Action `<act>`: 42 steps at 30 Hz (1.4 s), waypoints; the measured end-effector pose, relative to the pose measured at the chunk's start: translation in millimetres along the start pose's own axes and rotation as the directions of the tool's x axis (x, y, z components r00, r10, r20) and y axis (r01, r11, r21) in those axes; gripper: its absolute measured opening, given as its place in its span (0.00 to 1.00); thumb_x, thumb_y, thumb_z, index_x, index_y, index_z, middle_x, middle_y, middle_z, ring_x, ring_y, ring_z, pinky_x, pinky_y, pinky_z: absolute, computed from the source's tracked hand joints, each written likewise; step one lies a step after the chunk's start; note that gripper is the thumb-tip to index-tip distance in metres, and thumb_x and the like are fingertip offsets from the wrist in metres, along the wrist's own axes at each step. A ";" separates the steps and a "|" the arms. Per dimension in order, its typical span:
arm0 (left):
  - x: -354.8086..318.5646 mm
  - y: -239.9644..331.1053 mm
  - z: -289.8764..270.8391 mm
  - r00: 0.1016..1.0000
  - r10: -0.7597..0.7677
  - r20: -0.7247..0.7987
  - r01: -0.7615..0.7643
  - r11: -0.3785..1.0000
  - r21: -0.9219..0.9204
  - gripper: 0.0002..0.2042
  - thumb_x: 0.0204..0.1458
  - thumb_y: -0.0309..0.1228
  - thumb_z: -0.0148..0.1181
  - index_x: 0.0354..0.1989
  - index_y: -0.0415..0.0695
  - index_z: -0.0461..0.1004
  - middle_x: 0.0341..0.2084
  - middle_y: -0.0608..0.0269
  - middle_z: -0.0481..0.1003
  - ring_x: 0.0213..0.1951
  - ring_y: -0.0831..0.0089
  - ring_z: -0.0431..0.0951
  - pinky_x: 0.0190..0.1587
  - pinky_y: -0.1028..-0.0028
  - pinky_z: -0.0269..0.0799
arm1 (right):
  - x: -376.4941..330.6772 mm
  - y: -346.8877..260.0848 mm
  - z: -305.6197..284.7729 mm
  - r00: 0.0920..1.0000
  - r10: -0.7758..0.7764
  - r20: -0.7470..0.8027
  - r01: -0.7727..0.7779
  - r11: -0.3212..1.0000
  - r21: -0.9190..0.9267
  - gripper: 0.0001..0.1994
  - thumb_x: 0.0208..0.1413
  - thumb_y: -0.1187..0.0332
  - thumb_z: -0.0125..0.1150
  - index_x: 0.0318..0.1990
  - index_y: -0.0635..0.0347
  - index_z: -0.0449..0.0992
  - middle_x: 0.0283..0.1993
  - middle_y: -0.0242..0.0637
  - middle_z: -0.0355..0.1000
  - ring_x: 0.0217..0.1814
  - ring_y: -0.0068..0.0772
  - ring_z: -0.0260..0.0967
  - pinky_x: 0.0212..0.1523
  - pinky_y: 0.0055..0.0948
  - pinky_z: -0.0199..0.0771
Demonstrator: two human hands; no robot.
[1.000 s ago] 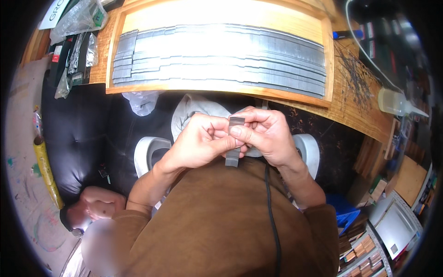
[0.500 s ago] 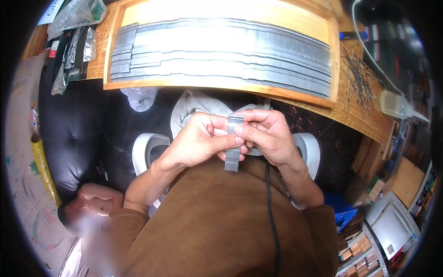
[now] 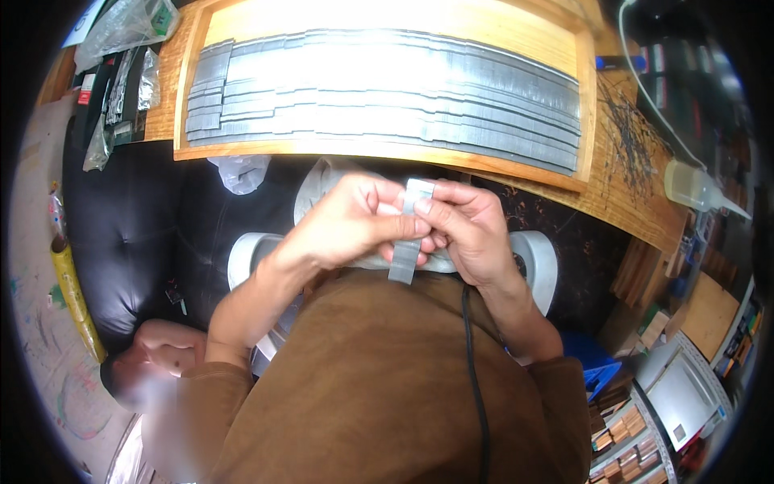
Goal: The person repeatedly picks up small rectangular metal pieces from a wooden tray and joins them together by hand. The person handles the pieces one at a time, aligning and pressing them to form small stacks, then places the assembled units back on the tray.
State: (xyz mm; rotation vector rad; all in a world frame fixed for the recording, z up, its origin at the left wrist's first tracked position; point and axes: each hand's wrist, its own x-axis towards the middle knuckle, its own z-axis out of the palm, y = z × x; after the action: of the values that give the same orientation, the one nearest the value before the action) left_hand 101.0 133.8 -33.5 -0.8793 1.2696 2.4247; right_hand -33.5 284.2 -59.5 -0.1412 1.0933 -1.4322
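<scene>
A narrow grey strip point(image 3: 403, 260), shiny and banded crosswise like thin layered pieces, is held upright in front of my body. My left hand point(image 3: 334, 222) pinches it from the left, thumb across its middle. From the right, my right hand point(image 3: 469, 222) grips its upper part between thumb and fingers. The lower end sticks out below both hands. Just beyond lies a shallow wooden tray point(image 3: 363, 151) filled with long rows of overlapping thin grey pieces point(image 3: 508, 85); glare washes out their middle.
The tray sits on a wooden bench point(image 3: 657, 206) with thin dark sticks point(image 3: 633, 133), a blue pen-like object point(image 3: 619, 62) and a spouted bottle point(image 3: 689, 185) at right. Plastic bags point(image 3: 133, 28) lie at far left. Another person point(image 3: 165, 343) is at lower left. A black cord point(image 3: 476, 379) hangs down my shirt.
Both hands have risen slightly toward the tray with the strip. It leans a little more, and its face now looks paler, with fainter cross bands.
</scene>
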 end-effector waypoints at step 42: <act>-10.4 -15.4 10.2 0.993 0.112 -0.039 -0.113 0.993 -0.017 0.08 0.65 0.28 0.64 0.46 0.37 0.83 0.35 0.63 0.86 0.36 0.79 0.85 0.32 0.82 0.76 | 0.5 0.2 -8.2 0.993 0.004 0.122 -0.006 1.000 0.019 0.08 0.66 0.73 0.65 0.45 0.71 0.80 0.27 0.30 0.72 0.25 0.16 0.69 0.25 0.19 0.75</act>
State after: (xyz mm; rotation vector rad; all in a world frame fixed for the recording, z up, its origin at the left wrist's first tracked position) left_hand 112.6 151.5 -32.7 -0.8864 1.3455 2.5218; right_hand -38.9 288.0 -64.3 -0.2096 0.9792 -1.4107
